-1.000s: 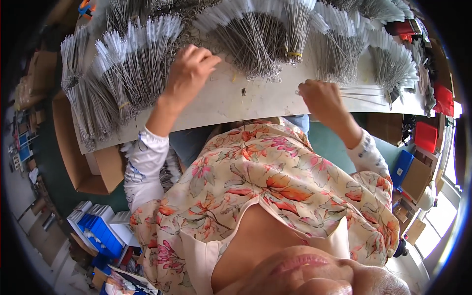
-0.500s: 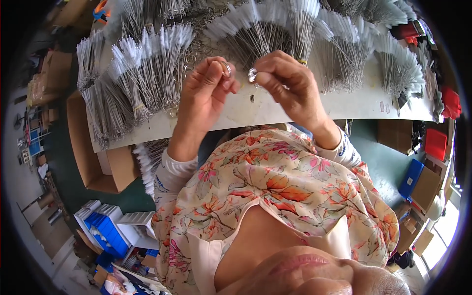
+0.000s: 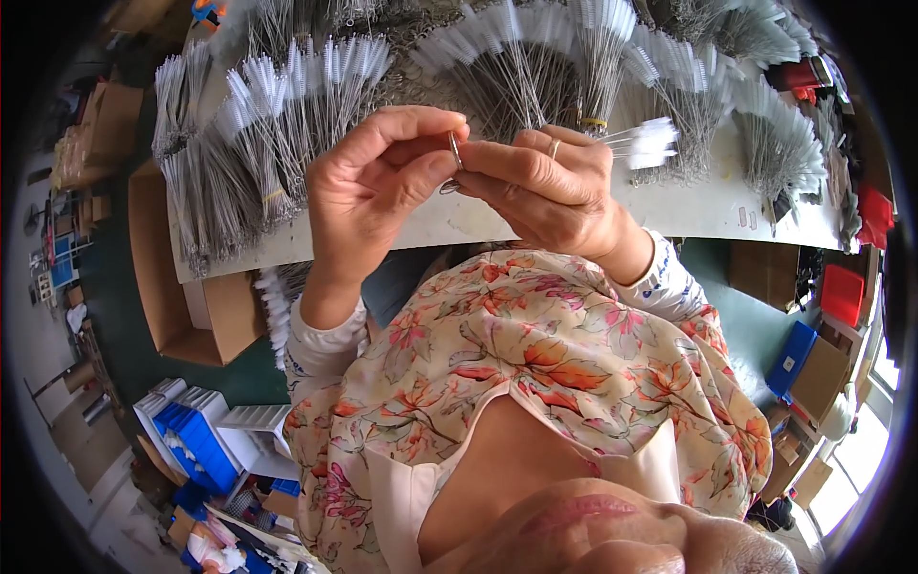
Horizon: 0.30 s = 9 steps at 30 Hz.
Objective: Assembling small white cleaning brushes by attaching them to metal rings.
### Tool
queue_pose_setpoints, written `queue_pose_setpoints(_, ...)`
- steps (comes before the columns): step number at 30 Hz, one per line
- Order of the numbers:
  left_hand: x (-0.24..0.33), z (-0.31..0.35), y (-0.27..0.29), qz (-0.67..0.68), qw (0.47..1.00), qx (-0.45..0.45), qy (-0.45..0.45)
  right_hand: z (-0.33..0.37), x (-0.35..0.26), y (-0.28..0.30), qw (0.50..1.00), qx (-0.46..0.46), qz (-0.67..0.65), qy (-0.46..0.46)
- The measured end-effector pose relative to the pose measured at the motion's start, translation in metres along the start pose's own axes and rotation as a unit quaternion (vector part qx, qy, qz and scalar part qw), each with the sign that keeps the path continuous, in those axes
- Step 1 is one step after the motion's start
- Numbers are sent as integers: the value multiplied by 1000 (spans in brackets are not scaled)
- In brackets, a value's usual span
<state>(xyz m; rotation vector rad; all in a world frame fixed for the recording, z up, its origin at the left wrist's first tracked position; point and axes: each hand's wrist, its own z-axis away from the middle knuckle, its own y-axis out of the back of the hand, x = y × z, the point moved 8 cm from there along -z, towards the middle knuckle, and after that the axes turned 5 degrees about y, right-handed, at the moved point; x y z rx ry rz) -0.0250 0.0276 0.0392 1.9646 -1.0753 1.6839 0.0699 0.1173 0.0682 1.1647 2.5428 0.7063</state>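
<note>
Both hands meet above the front of the table. My left hand (image 3: pixel 359 182) pinches a small metal ring (image 3: pixel 454 146) between thumb and fingertips. Closed beside it, my right hand (image 3: pixel 555 187) holds a few thin wire brushes (image 3: pixel 656 143). Their white bristle ends stick out to the right behind the hand, and small wire loops show at its fingertips, close by the ring. Whether the ring runs through those loops I cannot tell. The middle of the brush stems is hidden by my right hand.
Bundles of white-bristled wire brushes (image 3: pixel 258 143) cover the left of the white table (image 3: pixel 459 222); more bundles (image 3: pixel 516 67) lie at the middle and right. An open cardboard box (image 3: pixel 206 316) stands below the left edge. Blue and white crates (image 3: pixel 196 440) sit on the floor.
My hands have come together from apart, the left turning toward the right. Brushes now show in my right hand, where shiny metal showed at its fingertips before.
</note>
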Motion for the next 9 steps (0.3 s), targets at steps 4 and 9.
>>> queue_pose_setpoints(4, 9, -3, 1, -92, 993, -33, 68, -5, -1, -3, 999, -31, 19, 34)
queue_pose_setpoints(9, 37, 4, -8, -337, 938, -17, -74, -5, 15, -17, 982, -38, -181, -26)
